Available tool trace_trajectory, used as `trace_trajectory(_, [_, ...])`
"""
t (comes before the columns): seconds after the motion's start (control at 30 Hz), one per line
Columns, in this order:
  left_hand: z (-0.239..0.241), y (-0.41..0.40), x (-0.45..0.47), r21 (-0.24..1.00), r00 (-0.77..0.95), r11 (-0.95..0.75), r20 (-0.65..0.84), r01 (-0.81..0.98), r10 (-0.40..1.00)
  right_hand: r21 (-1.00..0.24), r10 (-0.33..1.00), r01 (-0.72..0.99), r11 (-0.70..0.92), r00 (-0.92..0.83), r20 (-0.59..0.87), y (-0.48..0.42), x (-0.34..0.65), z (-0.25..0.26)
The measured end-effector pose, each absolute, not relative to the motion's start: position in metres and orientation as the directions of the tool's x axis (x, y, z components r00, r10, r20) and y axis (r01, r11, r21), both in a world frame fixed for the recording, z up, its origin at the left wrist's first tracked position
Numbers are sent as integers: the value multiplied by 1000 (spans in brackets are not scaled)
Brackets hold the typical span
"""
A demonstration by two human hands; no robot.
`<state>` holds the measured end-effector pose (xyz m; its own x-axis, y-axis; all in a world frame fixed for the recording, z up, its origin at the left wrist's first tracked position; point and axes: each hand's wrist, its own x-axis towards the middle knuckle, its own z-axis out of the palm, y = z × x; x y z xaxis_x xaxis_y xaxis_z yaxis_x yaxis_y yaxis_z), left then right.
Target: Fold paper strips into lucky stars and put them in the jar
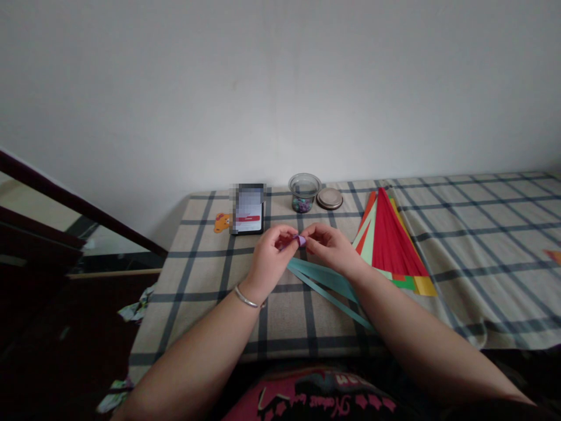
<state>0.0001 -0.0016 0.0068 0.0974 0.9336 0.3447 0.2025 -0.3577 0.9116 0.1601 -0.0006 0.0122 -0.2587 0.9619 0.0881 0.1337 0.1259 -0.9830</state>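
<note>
A small purple paper strip (pixel 302 240), partly folded, is pinched between both hands above the table. My left hand (pixel 274 251), with a silver bracelet at its wrist, grips it from the left with closed fingers. From the other side my right hand (pixel 331 245) pinches its right end between thumb and forefinger. Most of the strip's shape is hidden by the fingers. Beneath the hands lie light blue paper strips (pixel 326 279), running toward my right forearm. Beyond the hands stands a clear plastic tub (pixel 304 190) with small purple and teal pieces at its bottom.
A round lid (pixel 330 198) lies beside the tub. To the left a phone (pixel 248 213) leans upright next to an orange bear figure (pixel 222 222). Fanned red paper strips (pixel 392 242) lie at right over green, orange and yellow ones. The checked tablecloth (pixel 210 275) reaches the wall.
</note>
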Motion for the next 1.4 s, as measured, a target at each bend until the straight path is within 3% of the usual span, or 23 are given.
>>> trace_trajectory(0.23, [8,-2,1,965,120,-249,238,85,964,-974,974,158,160,-186,130,1,159,10])
trace_trajectory(0.47, [7,0,2,993,174,-28,48,-117,984,-995,982,61,85,-172,73,2,158,19])
trace_trajectory(0.63, [7,1,4,954,208,107,-49,-279,977,-997,990,17,73,-126,70,1,159,19])
trace_trajectory(0.77, [11,1,3,876,344,281,-143,-393,928,-997,992,-21,77,-102,79,1,159,18])
trace_trajectory(0.93, [14,1,-2,825,464,378,-163,-419,871,-995,995,-65,71,-70,75,2,160,17])
trace_trajectory(1.17, [14,0,-2,879,439,323,-150,-351,886,-997,995,-55,59,-76,63,3,159,16])
trace_trajectory(1.4, [9,-3,2,993,257,-87,103,-75,961,-993,990,52,106,-102,100,2,158,13])
